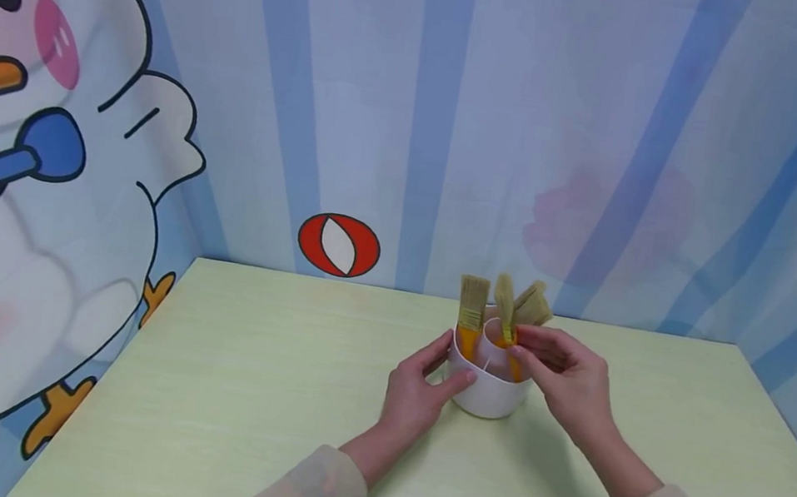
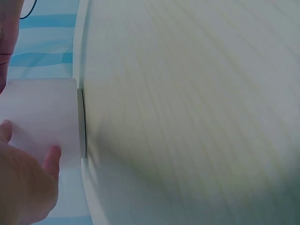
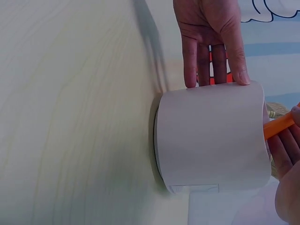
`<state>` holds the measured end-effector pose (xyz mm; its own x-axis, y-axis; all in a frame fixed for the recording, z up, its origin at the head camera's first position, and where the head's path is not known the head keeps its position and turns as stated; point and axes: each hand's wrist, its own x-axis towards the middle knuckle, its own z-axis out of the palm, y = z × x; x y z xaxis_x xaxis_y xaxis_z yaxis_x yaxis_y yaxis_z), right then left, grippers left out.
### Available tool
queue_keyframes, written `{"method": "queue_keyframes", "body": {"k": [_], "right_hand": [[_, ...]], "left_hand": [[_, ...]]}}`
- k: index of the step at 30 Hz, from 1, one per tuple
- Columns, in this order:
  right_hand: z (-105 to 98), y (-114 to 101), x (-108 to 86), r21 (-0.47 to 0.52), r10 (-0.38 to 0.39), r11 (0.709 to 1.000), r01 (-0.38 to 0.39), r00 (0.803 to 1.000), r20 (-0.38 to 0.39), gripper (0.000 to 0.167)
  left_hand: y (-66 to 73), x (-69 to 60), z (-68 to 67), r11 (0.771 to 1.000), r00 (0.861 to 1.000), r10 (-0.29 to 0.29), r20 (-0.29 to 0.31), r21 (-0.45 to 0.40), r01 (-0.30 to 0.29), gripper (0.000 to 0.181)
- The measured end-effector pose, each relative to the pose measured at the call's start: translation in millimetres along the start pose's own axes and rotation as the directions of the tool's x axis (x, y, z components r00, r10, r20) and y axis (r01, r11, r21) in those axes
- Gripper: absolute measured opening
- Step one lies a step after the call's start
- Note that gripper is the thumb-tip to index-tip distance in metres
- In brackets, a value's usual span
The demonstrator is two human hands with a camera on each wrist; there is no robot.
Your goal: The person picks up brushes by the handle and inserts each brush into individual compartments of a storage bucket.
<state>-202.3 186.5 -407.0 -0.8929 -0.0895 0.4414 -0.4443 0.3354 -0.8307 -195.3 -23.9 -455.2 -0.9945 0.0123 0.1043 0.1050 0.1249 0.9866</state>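
A white pen holder (image 1: 488, 399) with inner compartments stands upright on the table. My left hand (image 1: 417, 394) touches its left side, thumb toward the front and fingers fairly straight, as the right wrist view shows. Between thumb and fingers, my right hand (image 1: 570, 380) pinches a paintbrush (image 1: 506, 300) at its orange handle (image 3: 279, 125), bristles up. The handle's lower part lies inside the holder's rim; its end is hidden. Another flat paintbrush (image 1: 473, 302) leans in the holder at left. Pale bristles of a further paintbrush (image 1: 533, 304) show behind my right fingers, its handle mostly covered.
The pale wood-patterned table (image 1: 260, 381) extends to both sides of the holder. Behind it hangs a blue striped backdrop (image 1: 505, 128) with a printed duck at left and a red-and-white ball. Dark cameras sit on both wrists.
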Motion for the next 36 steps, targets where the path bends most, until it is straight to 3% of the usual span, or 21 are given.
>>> {"method": "queue_keyframes", "body": {"k": [6, 12, 18, 28, 36], "right_hand": [[2, 2, -4.2, -0.033, -0.014, 0.999, 0.014, 1.000, 0.006, 0.029], [4, 5, -4.6, -0.142, -0.100, 0.985, 0.100, 0.995, 0.007, 0.031], [4, 7, -4.0, -0.189, -0.151, 0.970, 0.151, 0.988, 0.015, 0.034], [-3, 4, -6.9, -0.165, -0.140, 0.975, 0.147, 0.989, 0.053, 0.042], [-15, 1, -6.2, -0.153, -0.072, 0.984, 0.091, 0.989, 0.129, 0.050]], "left_hand": [[0.3, -0.4, 1.6, 1.000, 1.000, -0.012, -0.003, 0.000, 0.012, 0.067], [-0.5, 0.3, 1.4, 1.000, 1.000, -0.016, -0.003, 0.000, 0.016, 0.066], [-2.0, 0.9, 2.0, 1.000, 1.000, -0.008, -0.005, -0.006, 0.008, 0.066], [-0.2, 0.0, 2.0, 1.000, 1.000, -0.018, 0.010, -0.008, 0.018, 0.068], [-0.1, -1.0, -3.0, 0.999, 0.999, -0.040, 0.033, 0.002, 0.040, 0.069]]}}
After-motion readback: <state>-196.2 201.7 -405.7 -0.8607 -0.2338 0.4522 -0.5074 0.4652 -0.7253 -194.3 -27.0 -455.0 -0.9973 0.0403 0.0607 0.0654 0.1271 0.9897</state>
